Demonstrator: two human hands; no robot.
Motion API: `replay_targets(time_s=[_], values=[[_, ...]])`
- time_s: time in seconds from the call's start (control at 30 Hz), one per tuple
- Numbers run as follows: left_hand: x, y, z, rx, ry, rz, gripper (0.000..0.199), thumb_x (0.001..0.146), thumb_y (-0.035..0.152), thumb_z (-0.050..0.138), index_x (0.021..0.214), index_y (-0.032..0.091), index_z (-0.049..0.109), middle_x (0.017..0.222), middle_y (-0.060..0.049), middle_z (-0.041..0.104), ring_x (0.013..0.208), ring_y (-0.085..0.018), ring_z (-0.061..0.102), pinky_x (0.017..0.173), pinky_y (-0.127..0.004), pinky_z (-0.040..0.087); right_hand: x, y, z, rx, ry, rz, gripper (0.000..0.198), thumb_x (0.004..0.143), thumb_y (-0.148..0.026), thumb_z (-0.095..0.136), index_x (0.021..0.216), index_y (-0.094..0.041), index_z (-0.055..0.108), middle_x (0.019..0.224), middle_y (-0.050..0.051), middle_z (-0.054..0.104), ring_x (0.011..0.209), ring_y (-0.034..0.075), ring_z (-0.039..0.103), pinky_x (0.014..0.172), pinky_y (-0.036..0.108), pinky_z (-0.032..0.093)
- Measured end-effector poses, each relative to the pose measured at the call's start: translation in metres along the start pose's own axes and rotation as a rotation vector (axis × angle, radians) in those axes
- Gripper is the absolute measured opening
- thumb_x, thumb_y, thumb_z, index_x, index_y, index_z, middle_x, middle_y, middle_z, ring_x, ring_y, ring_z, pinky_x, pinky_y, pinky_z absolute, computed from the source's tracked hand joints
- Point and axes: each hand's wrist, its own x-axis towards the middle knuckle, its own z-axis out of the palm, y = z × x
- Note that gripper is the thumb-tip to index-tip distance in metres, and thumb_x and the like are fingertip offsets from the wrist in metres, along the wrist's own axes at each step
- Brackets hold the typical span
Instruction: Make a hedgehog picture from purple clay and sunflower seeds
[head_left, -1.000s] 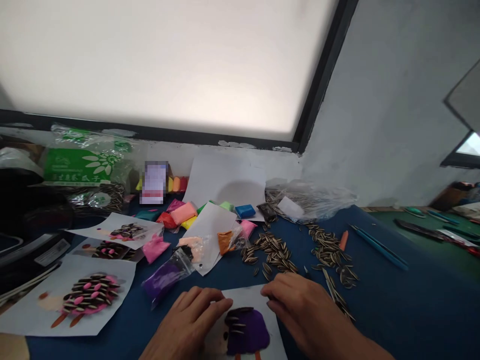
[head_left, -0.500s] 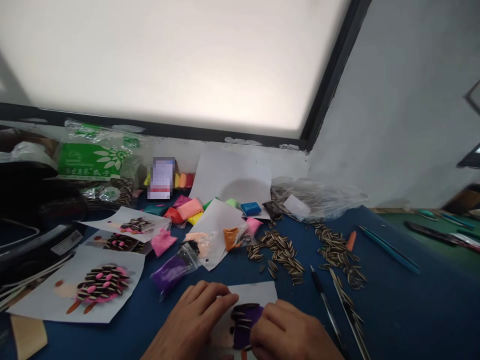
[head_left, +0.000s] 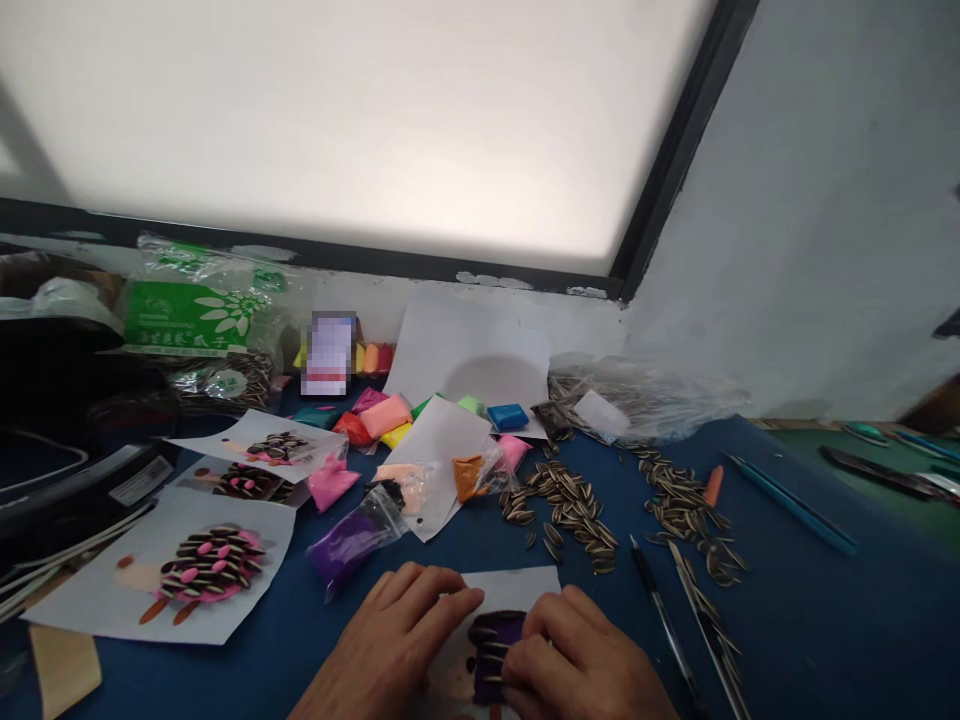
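At the bottom centre lies a white sheet (head_left: 517,584) with a purple clay figure (head_left: 501,632) studded with striped sunflower seeds. My left hand (head_left: 394,640) lies flat on the sheet's left part, fingers spread. My right hand (head_left: 577,660) rests on the figure's right side with its fingertips curled and pressed against the clay; whether a seed is pinched between them I cannot tell. A loose pile of sunflower seeds (head_left: 566,505) lies on the blue table just beyond the sheet.
Finished seed pictures (head_left: 202,565) lie at the left. Bags of coloured clay (head_left: 352,540) and blocks (head_left: 382,415) sit in the middle, a green seed bag (head_left: 195,315) at back left. Thin tools (head_left: 667,625) and a blue stick (head_left: 791,495) lie at the right.
My right hand came in from the seed pile onto the purple figure and now presses on it. My left hand stayed on the sheet. The view tilted slightly.
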Motion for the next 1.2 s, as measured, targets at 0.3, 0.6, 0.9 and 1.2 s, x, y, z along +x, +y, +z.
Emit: replay_targets(time_s=[0.3,0.6,0.9,1.2], values=[[0.001,-0.002,-0.002,-0.086,-0.005,0.019,0.045,0.083,0.031,0.067,0.125,0.025,0.053,0.119,-0.007,0.067,0.099,-0.028,0.062,0.083,-0.038,0.051,-0.001,0.001,0.025,0.044,0.266,0.011,0.025,0.088,-0.006,0.049,0.068,-0.021,0.049,0.061,-0.003,0.046,0.053,0.013,0.042,0.049,0.024,0.027],[-0.001,-0.003,-0.002,-0.120,0.023,-0.005,0.025,0.083,0.030,0.066,0.100,0.026,0.048,0.114,-0.005,0.067,0.093,-0.025,0.063,0.081,-0.035,0.051,-0.004,0.003,0.017,0.008,0.119,0.011,0.024,0.084,-0.002,0.053,0.069,-0.020,0.049,0.063,-0.003,0.050,0.055,0.012,0.046,0.052,0.024,0.032],[0.000,0.000,-0.006,-0.114,-0.019,-0.034,0.029,0.074,0.020,0.066,0.099,0.026,0.051,0.117,-0.006,0.065,0.097,-0.026,0.062,0.082,-0.036,0.053,-0.004,0.003,0.009,-0.010,-0.020,0.008,0.024,0.089,-0.002,0.053,0.073,-0.019,0.055,0.068,-0.002,0.056,0.060,0.013,0.051,0.056,0.025,0.037],[-0.001,0.002,-0.010,-0.072,-0.090,-0.023,0.028,0.081,0.013,0.066,0.101,0.032,0.065,0.126,-0.004,0.057,0.101,-0.026,0.062,0.082,-0.039,0.054,-0.004,0.000,0.008,-0.050,-0.059,0.055,0.022,0.087,-0.002,0.053,0.075,-0.020,0.056,0.069,-0.002,0.059,0.060,0.014,0.054,0.057,0.026,0.037]])
